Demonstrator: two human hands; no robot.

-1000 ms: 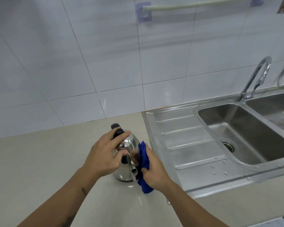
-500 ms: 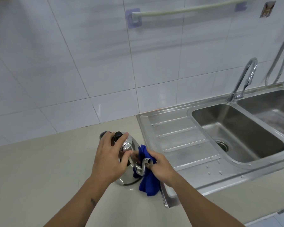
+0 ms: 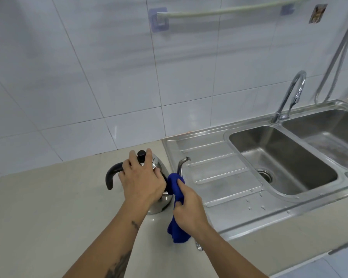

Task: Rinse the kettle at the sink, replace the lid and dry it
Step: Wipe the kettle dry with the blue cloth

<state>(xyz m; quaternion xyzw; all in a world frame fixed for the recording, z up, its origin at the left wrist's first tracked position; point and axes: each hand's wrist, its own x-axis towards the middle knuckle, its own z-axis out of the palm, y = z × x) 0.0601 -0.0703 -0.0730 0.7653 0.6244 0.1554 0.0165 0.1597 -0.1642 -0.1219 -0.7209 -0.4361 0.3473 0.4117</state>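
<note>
Kettle (image 3: 159, 199) stands upright on the table (image 3: 48, 207), just beside the left rim of the sink unit (image 3: 219, 177), at roughly 7 o'clock from the basin drain (image 3: 264, 174). Lid is seated; its black knob (image 3: 141, 153) shows between the fingers (image 3: 149, 152) of the left hand (image 3: 142, 181). That hand lies flat over the top of the kettle with fingers extended either side of the knob, pressing down rather than curling round anything. In my judgement this steadies the kettle and keeps the lid down while the other hand rubs it.

Right hand (image 3: 189, 209) grips a blue cloth (image 3: 176, 189), bunched and held against the base of the spout (image 3: 182, 163), at 3 o'clock on the kettle body. The loose end of the cloth hangs toward 6 o'clock. Placement on the table, away from the basin, suits drying: the surface is dry and gives a firm footing. Black handle (image 3: 112, 175) points to 9 o'clock, clear of both hands.

Not verifiable: most of the kettle body is covered by the left hand and cloth, so remaining wetness cannot be judged. Lower spout is hidden behind the cloth. A small metal item below the right forearm is cut off and unidentifiable. Droplets lie on the drainboard near the front rim.
</note>
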